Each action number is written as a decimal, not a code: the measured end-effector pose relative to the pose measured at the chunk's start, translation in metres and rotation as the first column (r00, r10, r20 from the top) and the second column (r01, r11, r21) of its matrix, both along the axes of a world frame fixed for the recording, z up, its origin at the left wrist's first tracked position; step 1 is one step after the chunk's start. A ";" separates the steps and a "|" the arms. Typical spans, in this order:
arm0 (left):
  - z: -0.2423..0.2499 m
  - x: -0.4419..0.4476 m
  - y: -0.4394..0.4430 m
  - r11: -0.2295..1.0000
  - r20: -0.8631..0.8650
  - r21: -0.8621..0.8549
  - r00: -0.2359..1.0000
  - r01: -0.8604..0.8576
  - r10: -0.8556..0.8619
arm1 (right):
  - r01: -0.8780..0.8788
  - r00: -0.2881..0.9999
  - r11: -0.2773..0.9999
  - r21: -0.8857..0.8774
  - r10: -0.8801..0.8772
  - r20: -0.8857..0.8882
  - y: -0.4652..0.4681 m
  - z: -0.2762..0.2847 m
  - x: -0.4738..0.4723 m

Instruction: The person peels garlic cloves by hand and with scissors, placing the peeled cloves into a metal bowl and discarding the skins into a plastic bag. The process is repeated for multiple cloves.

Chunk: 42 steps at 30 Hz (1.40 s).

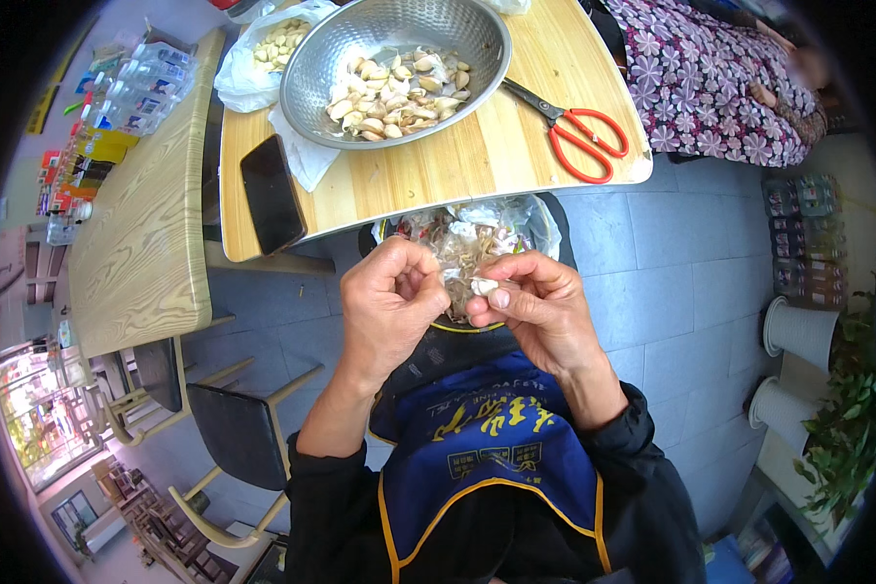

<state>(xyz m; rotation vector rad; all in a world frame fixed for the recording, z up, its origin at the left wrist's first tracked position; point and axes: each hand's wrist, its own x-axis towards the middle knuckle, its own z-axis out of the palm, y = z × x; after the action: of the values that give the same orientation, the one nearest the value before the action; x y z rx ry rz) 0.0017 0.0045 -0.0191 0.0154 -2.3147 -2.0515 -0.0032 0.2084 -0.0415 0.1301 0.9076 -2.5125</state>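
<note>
Between the thumb and fingers of my right hand (547,303) is a whitish garlic clove (484,286). My left hand (394,299) is just left of it, thumb and fingertips pinched together; whether a scrap of skin is between them is hidden. Below both hands stands a lined waste bin (547,226) with papery garlic skins (467,244) and plastic scraps inside. On the wooden table (379,190) ahead, a dimpled metal bowl (303,95) holds many unpeeled cloves (387,102). Peeled cloves (281,45) lie in a white plastic bag (241,77) to its left.
Red-handled scissors (577,139) lie right of the bowl, blades partly under its rim. A black smartphone (271,193) rests near the table's left edge. Another table (146,270) and a black-seated chair (237,436) are at left. A person in flowered clothing (708,80) sits at upper right.
</note>
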 end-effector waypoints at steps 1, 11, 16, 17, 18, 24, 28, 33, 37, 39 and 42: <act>-0.001 0.001 -0.001 0.999 0.006 -0.009 0.999 0.036 -0.036 | 0.001 1.000 1.000 0.030 -0.001 -0.029 0.001 -0.001 0.001; 0.010 0.006 0.005 0.984 0.020 -0.056 0.986 0.169 -0.168 | 0.052 0.982 0.974 0.219 -0.010 -0.191 -0.003 -0.002 0.003; 0.008 0.009 0.006 0.978 0.036 -0.136 0.987 0.161 -0.157 | 0.124 0.944 0.890 0.438 0.029 -0.327 -0.004 0.005 0.008; 0.008 0.008 0.005 0.976 0.033 -0.142 0.986 0.168 -0.165 | 0.137 0.934 0.868 0.477 0.048 -0.355 -0.004 0.008 0.008; 0.008 0.008 0.005 0.973 0.030 -0.148 0.985 0.175 -0.173 | 0.150 0.922 0.860 0.487 0.057 -0.384 -0.004 0.008 0.008; 0.003 0.008 -0.004 0.957 0.275 0.251 0.937 0.147 -0.217 | 0.037 0.965 0.951 0.306 0.046 -0.260 -0.003 0.001 0.008; 0.005 0.012 0.007 0.977 0.137 0.157 0.976 0.147 -0.169 | -0.023 0.990 0.993 0.117 0.038 -0.133 -0.005 -0.012 0.006; 0.013 0.011 0.009 0.985 0.005 -0.051 0.987 0.163 -0.163 | -0.024 0.999 0.994 0.110 0.026 -0.023 -0.005 -0.010 0.005; -0.004 0.016 0.007 0.991 0.026 0.034 0.991 0.130 -0.131 | 0.034 0.997 0.978 0.207 -0.018 -0.077 -0.011 -0.005 0.007; -0.011 0.017 0.010 0.986 0.000 0.108 0.992 0.125 -0.126 | 0.072 0.992 0.967 0.242 -0.044 -0.121 -0.013 -0.005 0.007; -0.004 0.015 0.016 0.984 0.050 0.111 0.988 0.142 -0.148 | 0.106 0.984 0.952 0.287 -0.060 -0.165 -0.013 -0.009 0.008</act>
<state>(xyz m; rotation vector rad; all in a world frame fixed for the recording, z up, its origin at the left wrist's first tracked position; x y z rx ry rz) 0.0171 0.0207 -0.0228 -0.0938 -2.3000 -2.2719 0.0045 0.1951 -0.0505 0.0695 1.3665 -2.4733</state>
